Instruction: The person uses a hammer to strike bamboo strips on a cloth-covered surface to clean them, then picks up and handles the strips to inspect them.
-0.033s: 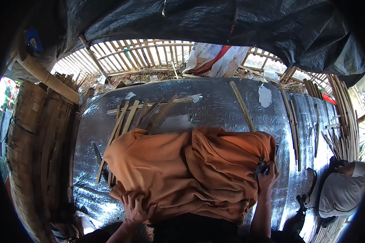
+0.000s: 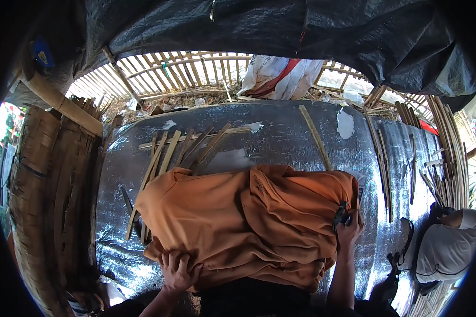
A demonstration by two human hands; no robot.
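Note:
A crumpled orange cloth garment (image 2: 211,211) lies spread in front of me, with folds bunched along its right half. My left hand (image 2: 177,270) rests on its lower left corner, with fingers bent and gathered on the fabric. At the right edge, my right hand (image 2: 350,227) is closed round a small black hand tool (image 2: 343,212). The tool lies against the garment; its working end is too small and dark to make out, and the fingers cover part of it.
Beneath the garment is a shiny silver sheet (image 2: 291,132). Several thin bamboo strips (image 2: 170,151) lie beyond the garment. Woven bamboo (image 2: 37,211) stands at left. A grey-white bag (image 2: 444,253) is at right. Dark plastic sheeting (image 2: 238,31) hangs overhead.
The black tool in my right hand has turned slightly and its upper end sits a little higher. My left hand and the garment look almost unchanged.

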